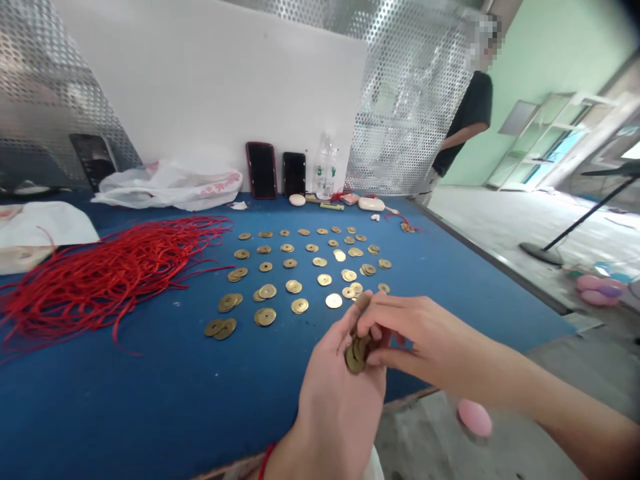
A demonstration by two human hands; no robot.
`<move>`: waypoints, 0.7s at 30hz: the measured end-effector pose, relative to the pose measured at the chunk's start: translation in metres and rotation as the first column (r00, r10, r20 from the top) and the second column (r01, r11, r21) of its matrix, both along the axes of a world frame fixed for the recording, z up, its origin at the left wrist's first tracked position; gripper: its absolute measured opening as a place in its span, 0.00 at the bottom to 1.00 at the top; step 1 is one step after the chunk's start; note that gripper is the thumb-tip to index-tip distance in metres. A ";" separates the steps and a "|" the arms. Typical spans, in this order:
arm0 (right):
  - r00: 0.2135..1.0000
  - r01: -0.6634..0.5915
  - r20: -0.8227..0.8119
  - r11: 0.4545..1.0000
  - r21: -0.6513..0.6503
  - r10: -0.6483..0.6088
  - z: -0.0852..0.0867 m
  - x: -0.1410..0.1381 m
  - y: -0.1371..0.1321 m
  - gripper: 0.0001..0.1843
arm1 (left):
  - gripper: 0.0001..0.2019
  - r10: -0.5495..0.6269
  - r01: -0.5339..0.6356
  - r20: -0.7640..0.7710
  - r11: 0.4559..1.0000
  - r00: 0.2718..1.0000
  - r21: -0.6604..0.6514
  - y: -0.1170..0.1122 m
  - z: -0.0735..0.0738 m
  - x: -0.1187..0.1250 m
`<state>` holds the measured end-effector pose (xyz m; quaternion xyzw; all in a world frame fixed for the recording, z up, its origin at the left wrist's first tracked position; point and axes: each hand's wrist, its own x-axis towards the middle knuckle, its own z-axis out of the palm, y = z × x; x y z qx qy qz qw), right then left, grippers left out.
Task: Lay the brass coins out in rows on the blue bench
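Observation:
Cupped palm up at the near edge of the table, my left hand [340,393] holds a small pile of brass coins [355,357]. The fingers of my right hand [415,333] reach into that palm and pinch at the coins; how many they grip is hidden. Beyond both hands, many brass coins with holes in the middle [300,306] lie in rough rows on the blue tabletop [165,400]. Some lie singly, others overlap in pairs or small stacks. A large bundle of red cords [125,273] is spread to the left of the rows.
Along the back stand two phones [261,171], a clear plastic bottle [326,167] and a white plastic bag [170,185]. A white object [371,204] lies to their right. A person [465,120] stands behind the perforated panel. Balloons [597,290] and a stand base [545,253] are on the floor.

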<state>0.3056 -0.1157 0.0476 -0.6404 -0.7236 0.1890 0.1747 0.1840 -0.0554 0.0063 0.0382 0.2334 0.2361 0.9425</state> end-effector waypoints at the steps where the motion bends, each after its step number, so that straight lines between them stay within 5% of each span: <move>1: 1.000 0.015 -0.016 1.000 -0.006 -0.015 0.000 0.006 -0.001 0.03 | 0.17 0.003 -0.003 -0.005 1.000 1.000 -0.005 -0.001 0.000 0.004; 9: 0.939 -0.019 -0.343 0.997 -0.070 -0.006 0.002 0.047 0.008 0.06 | 0.18 0.049 -0.052 -0.051 0.997 0.998 -0.054 -0.007 0.001 0.016; 12: 0.909 0.085 -0.410 0.996 0.008 -0.074 0.005 0.074 0.022 0.12 | 0.21 0.097 -0.098 -0.110 0.995 0.989 -0.006 -0.007 -0.001 0.013; 15: 0.901 0.196 -0.405 0.979 0.053 -0.158 0.000 0.101 0.037 0.15 | 0.23 0.105 -0.102 -0.094 0.994 0.990 0.033 -0.005 -0.009 0.007; 21: 0.960 0.099 -0.251 0.990 -0.098 -0.120 -0.035 0.116 0.051 0.14 | 0.25 0.063 -0.062 -0.016 0.997 0.998 0.040 -0.001 -0.020 0.005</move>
